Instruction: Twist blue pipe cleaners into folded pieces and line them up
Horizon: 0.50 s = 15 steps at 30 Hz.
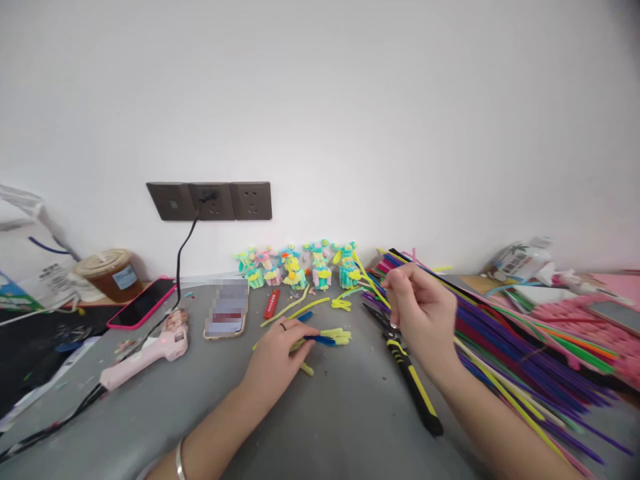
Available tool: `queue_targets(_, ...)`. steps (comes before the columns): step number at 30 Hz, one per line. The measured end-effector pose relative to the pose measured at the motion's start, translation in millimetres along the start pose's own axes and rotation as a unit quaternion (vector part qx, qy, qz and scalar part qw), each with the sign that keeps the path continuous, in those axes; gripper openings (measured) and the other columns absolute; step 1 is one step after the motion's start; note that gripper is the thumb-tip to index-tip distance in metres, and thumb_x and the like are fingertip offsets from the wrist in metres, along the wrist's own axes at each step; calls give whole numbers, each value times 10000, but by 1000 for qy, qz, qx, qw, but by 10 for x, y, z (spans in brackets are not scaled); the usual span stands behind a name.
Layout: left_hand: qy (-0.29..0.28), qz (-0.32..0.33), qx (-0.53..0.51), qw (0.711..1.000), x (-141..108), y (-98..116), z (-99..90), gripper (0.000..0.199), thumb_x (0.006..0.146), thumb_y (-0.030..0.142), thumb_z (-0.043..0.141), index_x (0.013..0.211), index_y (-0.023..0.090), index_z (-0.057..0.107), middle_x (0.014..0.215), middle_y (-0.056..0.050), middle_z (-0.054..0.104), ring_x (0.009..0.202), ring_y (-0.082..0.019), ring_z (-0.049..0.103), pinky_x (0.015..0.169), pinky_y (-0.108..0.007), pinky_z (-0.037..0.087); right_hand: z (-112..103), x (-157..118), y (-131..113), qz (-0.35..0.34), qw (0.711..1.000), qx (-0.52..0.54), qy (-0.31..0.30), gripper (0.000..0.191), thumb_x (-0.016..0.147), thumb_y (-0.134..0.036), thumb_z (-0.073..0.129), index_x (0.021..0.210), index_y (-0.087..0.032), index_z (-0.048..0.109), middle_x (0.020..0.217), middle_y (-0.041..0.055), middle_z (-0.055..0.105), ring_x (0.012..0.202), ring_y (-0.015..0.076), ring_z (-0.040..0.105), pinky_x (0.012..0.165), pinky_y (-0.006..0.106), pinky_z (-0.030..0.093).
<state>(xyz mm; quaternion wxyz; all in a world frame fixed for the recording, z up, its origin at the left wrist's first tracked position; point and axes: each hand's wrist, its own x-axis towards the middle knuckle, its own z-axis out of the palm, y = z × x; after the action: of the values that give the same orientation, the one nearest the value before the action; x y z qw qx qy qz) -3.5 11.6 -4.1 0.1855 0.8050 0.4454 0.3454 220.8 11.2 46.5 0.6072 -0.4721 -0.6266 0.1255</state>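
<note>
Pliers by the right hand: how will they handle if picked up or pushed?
The pliers look rigid and probably heavy for their size, given the dark, metal-looking nose. Lying flat on the gray tabletop, they'd likely slide or pivot rather than roll. The black-and-yellow handles look coated, so probably not very slippery.

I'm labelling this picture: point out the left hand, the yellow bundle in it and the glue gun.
Left hand [277, 351], head view: its back.
Yellow bundle [341, 335], head view: its ends.
Glue gun [143, 359], head view: its body.
</note>
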Motion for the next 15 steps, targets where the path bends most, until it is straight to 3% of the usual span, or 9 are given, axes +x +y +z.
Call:
queue_targets(1,9,6,-3,1000,6,-10,2,211,850,135,593,990,234,716,943,-38,711,918,-201,655,819,-324,512,-19,80,142,12,999,-40,9,388,970,-443,402,687,-200,508,425,-76,360,348,92,353,395,226,273)
queue_targets(3,21,10,-12,1000,16,-24,6,200,847,143,601,985,228,719,940,-44,696,905,-197,649,814,-323,512,-102,207,416,11,978,-202,-44,384,941,-438,421,665,-195,532,460,-50,408,400,107,383,440,238,269)
queue_targets(5,25,1,-20,999,22,-34,9,188,846,163,607,983,224,720,917,-45,690,887,-199,649,794,-323,515,-214,278,612,53,931,-352,-78,265,871,-424,524,731,-207,582,501,-30,501,459,139,467,458,237,264)
queue_targets(7,26,-8,-32,999,27,-39,7,184,847,175,602,981,221,721,907,-48,691,876,-203,652,783,-327,519,-306,304,692,106,884,-437,-125,217,815,-430,598,762,-221,617,604,0,620,557,182,562,464,237,263)
queue_targets(10,29,-15,-52,998,37,-45,-5,192,845,176,595,981,220,722,908,-50,700,886,-207,656,802,-337,518,-350,306,652,151,836,-494,-183,159,817,-367,596,774,-228,662,728,34,703,674,225,636,486,247,279)
queue_targets(15,36,-37,-70,996,60,-86,-20,202,839,170,591,983,223,722,955,-51,713,859,-198,653,798,-333,507,-301,288,551,160,820,-504,-220,146,821,-349,591,785,-227,663,788,50,711,716,238,652,503,256,284)
